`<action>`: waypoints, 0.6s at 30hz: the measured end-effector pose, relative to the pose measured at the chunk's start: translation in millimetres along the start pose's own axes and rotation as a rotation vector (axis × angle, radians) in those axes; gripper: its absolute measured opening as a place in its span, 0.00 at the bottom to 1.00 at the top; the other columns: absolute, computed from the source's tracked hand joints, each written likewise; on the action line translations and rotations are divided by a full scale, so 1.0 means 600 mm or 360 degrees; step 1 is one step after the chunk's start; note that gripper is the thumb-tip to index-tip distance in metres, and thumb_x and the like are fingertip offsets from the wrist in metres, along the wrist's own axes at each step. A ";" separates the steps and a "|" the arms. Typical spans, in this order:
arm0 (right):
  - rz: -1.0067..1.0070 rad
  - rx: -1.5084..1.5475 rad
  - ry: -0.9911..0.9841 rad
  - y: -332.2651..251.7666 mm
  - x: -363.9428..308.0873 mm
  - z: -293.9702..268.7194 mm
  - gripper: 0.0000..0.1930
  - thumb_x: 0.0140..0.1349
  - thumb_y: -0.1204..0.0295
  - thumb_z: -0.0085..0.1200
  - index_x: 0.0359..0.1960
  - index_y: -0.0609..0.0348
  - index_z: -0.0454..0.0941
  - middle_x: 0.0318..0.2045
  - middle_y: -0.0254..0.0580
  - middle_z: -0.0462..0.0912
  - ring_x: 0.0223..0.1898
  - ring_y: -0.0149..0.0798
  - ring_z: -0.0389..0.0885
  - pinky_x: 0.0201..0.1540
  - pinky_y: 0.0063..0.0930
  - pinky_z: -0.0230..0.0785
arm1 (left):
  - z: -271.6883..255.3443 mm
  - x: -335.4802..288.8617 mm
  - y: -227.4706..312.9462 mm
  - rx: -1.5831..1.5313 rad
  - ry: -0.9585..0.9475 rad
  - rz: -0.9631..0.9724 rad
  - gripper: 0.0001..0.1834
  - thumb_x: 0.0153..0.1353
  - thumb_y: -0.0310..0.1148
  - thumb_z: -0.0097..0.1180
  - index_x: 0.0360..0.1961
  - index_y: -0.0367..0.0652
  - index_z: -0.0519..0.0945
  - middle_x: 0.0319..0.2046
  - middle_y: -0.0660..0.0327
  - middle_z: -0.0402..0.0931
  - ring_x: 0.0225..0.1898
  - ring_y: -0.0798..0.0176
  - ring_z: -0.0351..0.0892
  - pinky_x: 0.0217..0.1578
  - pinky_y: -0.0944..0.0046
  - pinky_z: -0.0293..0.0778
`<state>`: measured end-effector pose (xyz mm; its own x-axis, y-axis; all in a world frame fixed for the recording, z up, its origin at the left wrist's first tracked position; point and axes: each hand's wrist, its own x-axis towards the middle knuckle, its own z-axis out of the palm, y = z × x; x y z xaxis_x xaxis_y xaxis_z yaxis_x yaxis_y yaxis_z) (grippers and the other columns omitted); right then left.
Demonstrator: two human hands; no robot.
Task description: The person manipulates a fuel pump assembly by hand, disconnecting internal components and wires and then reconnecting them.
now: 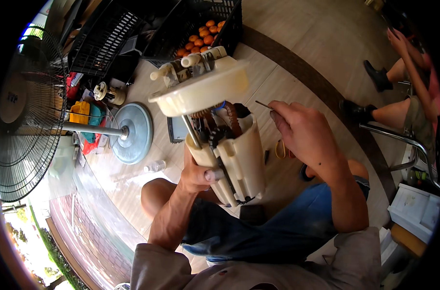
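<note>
A cream plastic fuel pump module (245, 157) stands tilted before me, its round flange with pipe stubs on top. Below the flange I see brown corrugated hoses, a metal rod and dark wiring above the cup-shaped body. My left hand (196, 174) is closed round the lower left side of the body, thumb across its front. To the right, my right hand (304, 130) pinches a thin metal rod-like tool (264, 104) that points left toward the module without touching it. The rest of that tool is hidden in my fingers.
A caged fan (29, 111) with a round base (131, 133) stands at left. Another pump module (110, 94) lies behind it. Black crates (108, 41) hold oranges (205, 36) at the back. A bottle (155, 166) and yellow-handled scissors (280, 149) lie on the floor. Someone sits at right.
</note>
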<state>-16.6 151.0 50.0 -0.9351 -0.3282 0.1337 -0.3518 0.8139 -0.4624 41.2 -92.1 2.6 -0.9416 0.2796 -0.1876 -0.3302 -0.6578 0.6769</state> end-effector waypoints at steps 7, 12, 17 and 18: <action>-0.0083 0.0141 0.0204 -0.006 0.004 -0.015 0.09 0.68 0.72 0.55 0.42 0.65 0.81 0.31 0.53 0.83 0.28 0.50 0.83 0.32 0.36 0.73 | -0.005 0.012 -0.008 -0.0163 0.0097 0.0060 0.48 0.51 0.49 0.70 0.67 0.38 0.61 0.58 0.49 0.71 0.56 0.50 0.76 0.55 0.48 0.76; -0.0108 0.0155 0.0180 -0.013 0.002 -0.016 0.09 0.68 0.72 0.55 0.42 0.66 0.81 0.30 0.52 0.83 0.28 0.49 0.83 0.31 0.35 0.73 | -0.012 0.014 -0.015 -0.0116 -0.0006 0.0027 0.53 0.50 0.53 0.72 0.69 0.39 0.58 0.58 0.50 0.71 0.57 0.52 0.76 0.56 0.49 0.77; -0.0185 0.0145 0.0221 -0.028 0.000 -0.018 0.10 0.68 0.71 0.56 0.42 0.67 0.81 0.31 0.52 0.83 0.27 0.48 0.83 0.31 0.34 0.73 | 0.017 0.009 -0.001 0.0038 0.0109 0.0035 0.54 0.46 0.46 0.72 0.70 0.39 0.56 0.58 0.50 0.70 0.58 0.52 0.75 0.58 0.50 0.75; -0.0212 0.0256 0.0278 -0.030 -0.001 -0.017 0.09 0.67 0.70 0.57 0.40 0.65 0.81 0.29 0.51 0.83 0.26 0.49 0.82 0.29 0.35 0.73 | 0.018 0.010 -0.001 0.0037 0.0111 0.0035 0.54 0.46 0.46 0.72 0.70 0.39 0.56 0.58 0.50 0.70 0.58 0.52 0.75 0.58 0.50 0.75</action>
<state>-10.3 141.0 67.1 -0.8790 -0.3284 0.3456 -0.4741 0.6780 -0.5617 36.2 -82.5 8.7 -0.9512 0.2151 -0.2212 -0.3085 -0.6465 0.6978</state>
